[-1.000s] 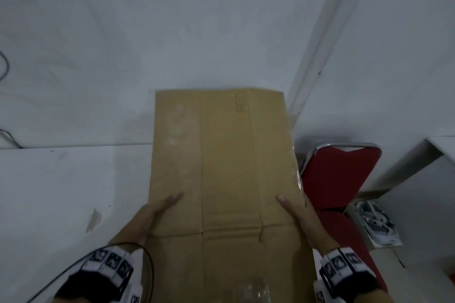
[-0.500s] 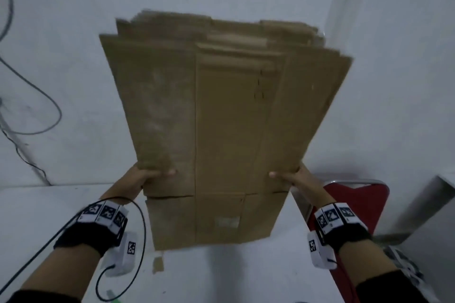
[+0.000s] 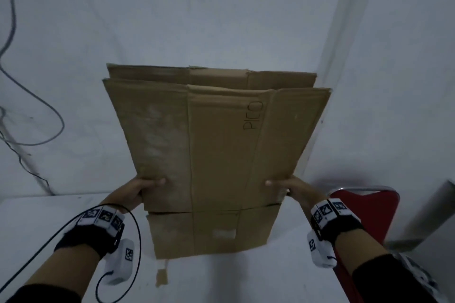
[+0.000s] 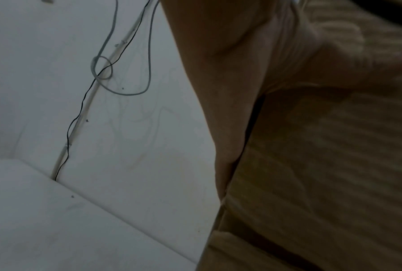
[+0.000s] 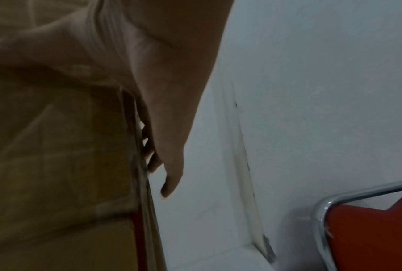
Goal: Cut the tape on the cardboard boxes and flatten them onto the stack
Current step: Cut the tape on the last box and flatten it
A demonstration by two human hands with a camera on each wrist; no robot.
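A stack of flattened brown cardboard boxes stands upright in front of me, tilted toward the white wall, with "PICO" written on the front sheet. My left hand grips its left edge, thumb on the front face and fingers hidden behind. My right hand grips the right edge the same way. In the left wrist view the left hand clamps the cardboard. In the right wrist view the right hand holds several layered sheets, fingers behind them. A torn cardboard scrap with tape lies on the table below.
A white table lies under the stack against a white wall. A red chair with a chrome frame stands at the right, close to my right wrist. Cables hang on the wall at the left. A grey surface sits far right.
The cardboard was lifted from lying flat to upright, then lowered so its top edge now sits lower in view. Both hands kept their grip on its side edges.
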